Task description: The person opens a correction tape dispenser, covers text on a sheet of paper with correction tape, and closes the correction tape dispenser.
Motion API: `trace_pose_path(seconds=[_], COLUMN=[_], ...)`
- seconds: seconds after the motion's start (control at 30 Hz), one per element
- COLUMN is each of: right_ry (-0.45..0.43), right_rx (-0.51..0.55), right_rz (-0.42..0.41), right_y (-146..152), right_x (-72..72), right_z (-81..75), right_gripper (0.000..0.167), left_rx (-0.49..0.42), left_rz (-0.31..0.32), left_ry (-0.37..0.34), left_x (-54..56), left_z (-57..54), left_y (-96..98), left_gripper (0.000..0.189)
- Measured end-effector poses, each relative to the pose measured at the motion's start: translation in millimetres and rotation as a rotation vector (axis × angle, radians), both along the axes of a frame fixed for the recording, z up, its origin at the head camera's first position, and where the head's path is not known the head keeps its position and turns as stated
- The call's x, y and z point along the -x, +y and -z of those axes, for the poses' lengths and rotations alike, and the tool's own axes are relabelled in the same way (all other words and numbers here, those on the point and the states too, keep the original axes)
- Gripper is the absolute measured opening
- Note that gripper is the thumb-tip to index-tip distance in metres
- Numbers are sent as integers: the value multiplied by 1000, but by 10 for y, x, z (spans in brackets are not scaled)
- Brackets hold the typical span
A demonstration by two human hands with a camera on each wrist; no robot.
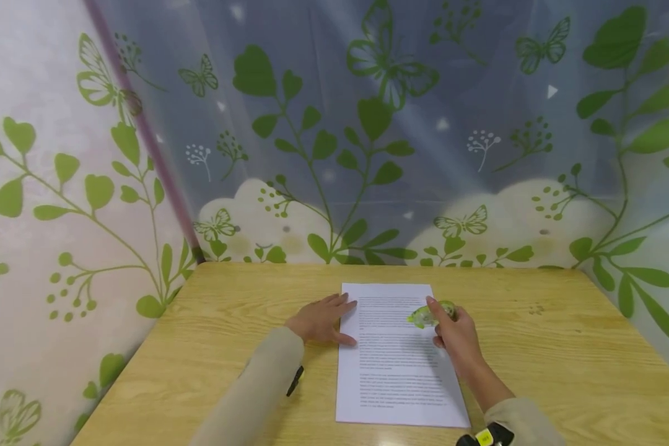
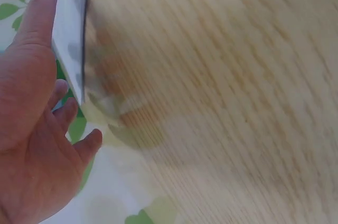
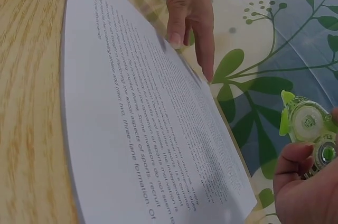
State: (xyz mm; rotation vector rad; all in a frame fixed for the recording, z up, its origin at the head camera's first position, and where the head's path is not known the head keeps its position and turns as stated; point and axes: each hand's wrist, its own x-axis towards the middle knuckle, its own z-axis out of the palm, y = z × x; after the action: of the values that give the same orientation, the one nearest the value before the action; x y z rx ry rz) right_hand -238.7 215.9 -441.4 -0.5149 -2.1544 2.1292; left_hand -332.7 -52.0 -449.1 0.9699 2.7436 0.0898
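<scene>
A stack of printed paper (image 1: pixel 390 396) lies on the wooden table, its text running across the page. My left hand (image 1: pixel 323 319) rests at the paper's left edge with fingers and thumb stretched out, the tips on the margin. In the left wrist view that hand (image 2: pixel 37 123) has its thumb along the white sheet's edge (image 2: pixel 68 28). My right hand (image 1: pixel 459 334) pinches a clear-and-green correction tape (image 1: pixel 424 316) above the upper right of the page. The right wrist view shows the reels inside the correction tape (image 3: pixel 307 123), with a thumb and fingers around its body.
The light wooden table (image 1: pixel 563 347) extends on both sides of the paper. Behind it and at the left hangs a curtain (image 1: pixel 334 124) printed with green leaves and butterflies. Dark straps with yellow pieces sit by both wrists.
</scene>
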Motion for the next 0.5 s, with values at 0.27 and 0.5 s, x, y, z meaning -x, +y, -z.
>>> trace_pose_path(seconds=[0.27,0.5], right_ry=[0,29], right_rx=[-20,5], right_rz=[-6,12], right_y=[45,53], right_x=[-11,29], right_z=[19,7], right_gripper=[68,67], left_rx=[56,54], left_rz=[19,42], left_ry=[47,97], left_x=[-46,-72], left_z=[73,83], left_y=[4,-3], left_gripper=[95,94])
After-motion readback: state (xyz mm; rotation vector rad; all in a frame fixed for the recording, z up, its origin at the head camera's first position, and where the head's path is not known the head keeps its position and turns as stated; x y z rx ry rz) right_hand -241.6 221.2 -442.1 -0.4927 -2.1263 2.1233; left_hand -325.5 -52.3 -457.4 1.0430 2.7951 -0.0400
